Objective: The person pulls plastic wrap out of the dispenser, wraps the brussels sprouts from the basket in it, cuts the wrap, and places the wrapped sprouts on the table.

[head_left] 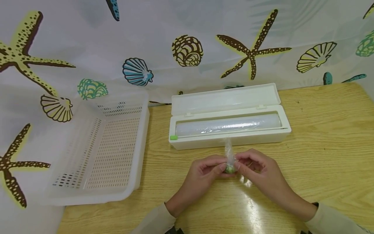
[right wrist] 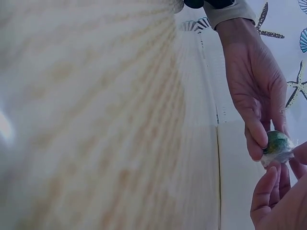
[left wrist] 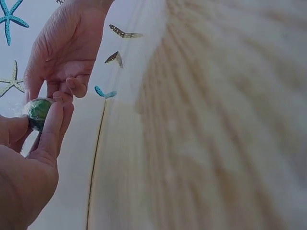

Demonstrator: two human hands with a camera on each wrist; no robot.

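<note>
A small round green thing, like a lime, sits in clear cling film between both hands. The film rises from it in a gathered tail toward the box. My left hand pinches the bundle from the left, thumb on its near side. On the other side my right hand pinches the gathered film at the bundle with thumb and fingers. In the left wrist view the green ball shows between the fingertips. Crinkled film covers the ball in the right wrist view.
Just beyond the hands lies a white cling film box, lid raised, with a film roll inside and a green slider at its left end. A white perforated basket stands at left. A shell-patterned cloth hangs behind the wooden table.
</note>
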